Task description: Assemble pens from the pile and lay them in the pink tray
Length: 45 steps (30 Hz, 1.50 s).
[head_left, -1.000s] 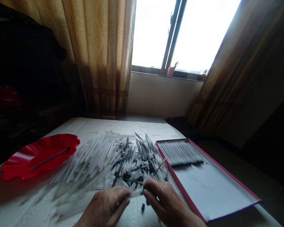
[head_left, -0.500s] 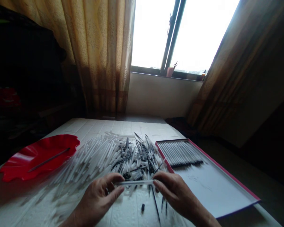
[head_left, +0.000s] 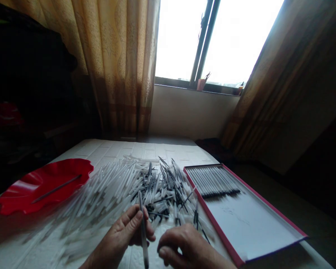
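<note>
My left hand (head_left: pixel 130 229) is closed around a slim pen (head_left: pixel 143 233) with a clear barrel and a dark core. The pen stands nearly upright in the picture, its lower end close to the bottom edge. Just right of it, my right hand (head_left: pixel 186 246) has its fingers curled in a pinch. Something dark shows at those fingertips, too small to make out. Beyond both hands lies a heap of black refills and small black parts (head_left: pixel 159 207). Clear pen barrels (head_left: pixel 109 186) are piled to the left of that heap.
On the right, a pink-edged shallow box (head_left: pixel 235 257) holds a row of pens (head_left: pixel 217 181) with black ends. A red wavy-rimmed plate (head_left: pixel 19 190) with one dark stick (head_left: pixel 57 188) sits at the left. Curtains (head_left: pixel 123 67) and a window (head_left: pixel 182 41) stand behind the white table (head_left: pixel 89 147).
The barrel held level between both hands is now nearly upright in my left hand, with a dark core inside. My right hand has let go of it and moved lower. The loose black piece no longer shows.
</note>
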Motion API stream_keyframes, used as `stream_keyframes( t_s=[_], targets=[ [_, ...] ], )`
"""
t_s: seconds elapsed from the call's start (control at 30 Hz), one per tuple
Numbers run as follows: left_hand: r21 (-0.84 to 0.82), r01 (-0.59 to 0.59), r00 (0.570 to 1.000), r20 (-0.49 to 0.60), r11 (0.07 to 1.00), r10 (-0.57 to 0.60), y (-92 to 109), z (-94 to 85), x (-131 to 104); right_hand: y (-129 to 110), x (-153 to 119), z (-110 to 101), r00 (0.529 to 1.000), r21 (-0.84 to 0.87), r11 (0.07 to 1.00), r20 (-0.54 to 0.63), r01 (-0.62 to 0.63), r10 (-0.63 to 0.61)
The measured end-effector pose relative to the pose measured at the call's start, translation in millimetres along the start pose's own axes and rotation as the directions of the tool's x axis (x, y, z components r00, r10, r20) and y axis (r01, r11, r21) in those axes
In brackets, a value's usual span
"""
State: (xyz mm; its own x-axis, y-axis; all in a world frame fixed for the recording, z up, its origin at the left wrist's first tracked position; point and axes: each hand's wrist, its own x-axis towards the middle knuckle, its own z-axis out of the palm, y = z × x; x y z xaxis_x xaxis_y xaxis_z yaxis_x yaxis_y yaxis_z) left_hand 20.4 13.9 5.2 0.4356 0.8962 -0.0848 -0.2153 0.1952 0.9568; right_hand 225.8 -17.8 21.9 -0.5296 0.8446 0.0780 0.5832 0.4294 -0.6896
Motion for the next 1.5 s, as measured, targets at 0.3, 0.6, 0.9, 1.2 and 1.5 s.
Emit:
stream_keyframes(
  t_s=[0.3, 0.6, 0.9, 1.2, 1.5],
  targets=[
    [0.362, -0.083, 0.994, 0.094, 0.929, 0.052, -17, -6.0, 6, 13, -11, -20, 0.981, -0.209, 0.97, -0.171, -0.124, 0.089],
    [0.494, -0.1, 0.995, 0.066, 0.863, 0.078, -12, -5.2, 4, 38, -9, -24, 0.892, -0.37, 0.856, -0.405, -0.36, 0.2],
    [0.476, -0.168, 0.972, -0.064, 0.864, 0.224, -13, -11.8, 6, 23, 1, -4, 0.948, -0.441, 0.886, -0.319, -0.145, -0.004],
    [0.581, -0.204, 0.973, 0.029, 0.788, 0.231, -14, -7.7, 4, 12, 25, 19, 0.977, -0.629, 0.771, -0.21, -0.099, -0.046],
    [0.725, -0.217, 0.965, 0.057, 0.653, 0.258, -3, -4.0, 2, 24, 18, 19, 0.958, -0.578, 0.808, -0.28, -0.114, -0.065]
  ],
)
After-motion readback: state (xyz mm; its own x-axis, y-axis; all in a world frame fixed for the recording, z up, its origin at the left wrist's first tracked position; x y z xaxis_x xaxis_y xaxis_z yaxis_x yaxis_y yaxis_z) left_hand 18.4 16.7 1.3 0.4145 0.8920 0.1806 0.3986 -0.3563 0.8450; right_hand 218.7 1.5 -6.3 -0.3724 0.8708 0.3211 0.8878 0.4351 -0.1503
